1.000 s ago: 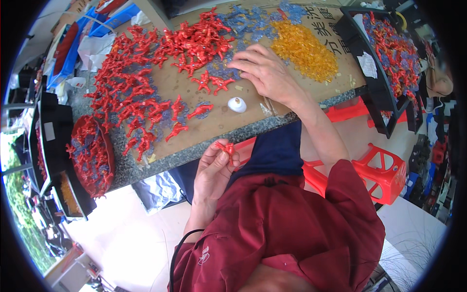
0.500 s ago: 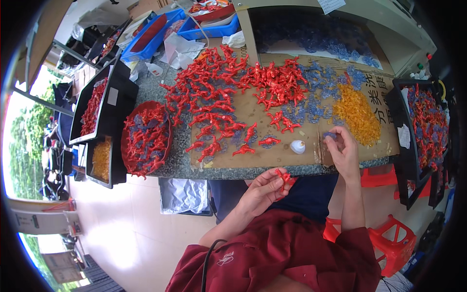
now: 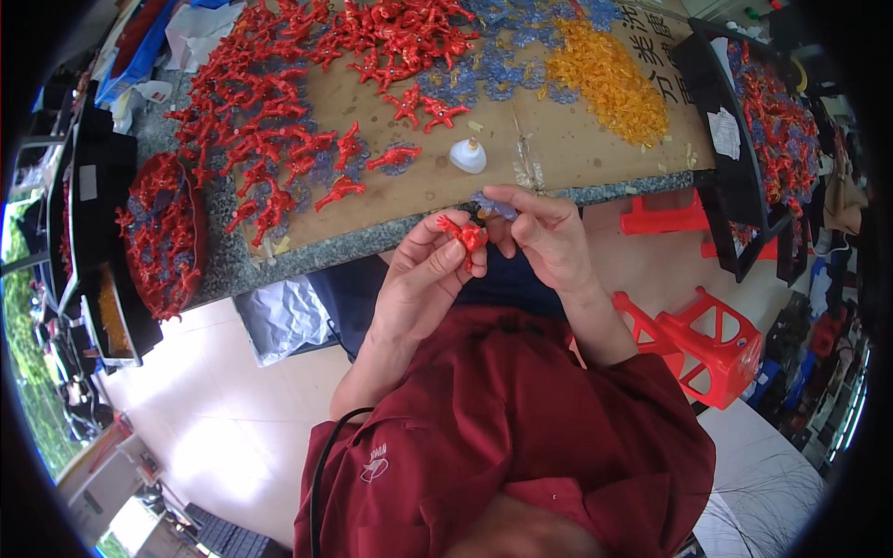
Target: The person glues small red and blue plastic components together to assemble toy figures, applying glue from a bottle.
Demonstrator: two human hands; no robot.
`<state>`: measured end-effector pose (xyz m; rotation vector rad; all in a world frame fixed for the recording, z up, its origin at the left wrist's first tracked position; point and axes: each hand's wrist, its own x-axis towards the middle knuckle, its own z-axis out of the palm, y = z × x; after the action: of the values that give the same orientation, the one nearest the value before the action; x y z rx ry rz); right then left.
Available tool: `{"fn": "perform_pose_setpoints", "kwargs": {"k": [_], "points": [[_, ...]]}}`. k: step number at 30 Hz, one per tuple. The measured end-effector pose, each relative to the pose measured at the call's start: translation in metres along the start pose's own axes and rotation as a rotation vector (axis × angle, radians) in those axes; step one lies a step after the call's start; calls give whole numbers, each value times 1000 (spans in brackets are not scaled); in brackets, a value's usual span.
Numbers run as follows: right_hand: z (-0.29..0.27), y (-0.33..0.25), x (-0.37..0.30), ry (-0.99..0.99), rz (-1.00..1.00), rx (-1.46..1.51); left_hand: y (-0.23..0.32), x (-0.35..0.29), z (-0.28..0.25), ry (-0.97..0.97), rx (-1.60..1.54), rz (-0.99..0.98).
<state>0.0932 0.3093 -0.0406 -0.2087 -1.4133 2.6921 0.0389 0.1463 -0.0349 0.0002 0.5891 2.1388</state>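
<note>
Between the thumb and fingers of my left hand [image 3: 423, 270] is a small red plastic figure [image 3: 467, 234] with stubby limbs. My right hand [image 3: 549, 237] pinches a translucent blue-violet plastic piece [image 3: 493, 206] close beside it. Whether the two parts touch I cannot tell. Both hands are in front of the table's near edge. On the cardboard just beyond stands a small white bottle [image 3: 468, 156] with a narrow tip. Rows of red figures, several paired with blue pieces [image 3: 321, 172], lie to the left of it.
A heap of red figures [image 3: 400, 37] lies at the back, with loose blue pieces [image 3: 507, 70] and a yellow translucent pile [image 3: 609, 79] to its right. A red bowl [image 3: 191, 270] of parts stands left, a black bin [image 3: 712, 139] right. Red stools [image 3: 707, 344] are at lower right.
My right hand has come from the table back to my left hand, carrying the blue-violet piece. My left hand still holds the red figure. The view has tilted down and shifted right.
</note>
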Motion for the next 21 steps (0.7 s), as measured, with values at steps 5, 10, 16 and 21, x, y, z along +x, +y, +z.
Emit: {"fn": "perform_pose_setpoints", "kwargs": {"k": [5, 10, 16, 21], "points": [[1, -1, -4, 60, 57, 77, -9, -2, -6, 8, -61, 67], [-2, 8, -11, 13, -31, 99, -10, -2, -8, 22, 2, 94], [-8, 13, -9, -133, -132, -1, -12, -1, -9, 60, 66, 143], [-5, 14, -12, -124, -166, 14, -10, -2, -5, 62, 165, 250]]}}
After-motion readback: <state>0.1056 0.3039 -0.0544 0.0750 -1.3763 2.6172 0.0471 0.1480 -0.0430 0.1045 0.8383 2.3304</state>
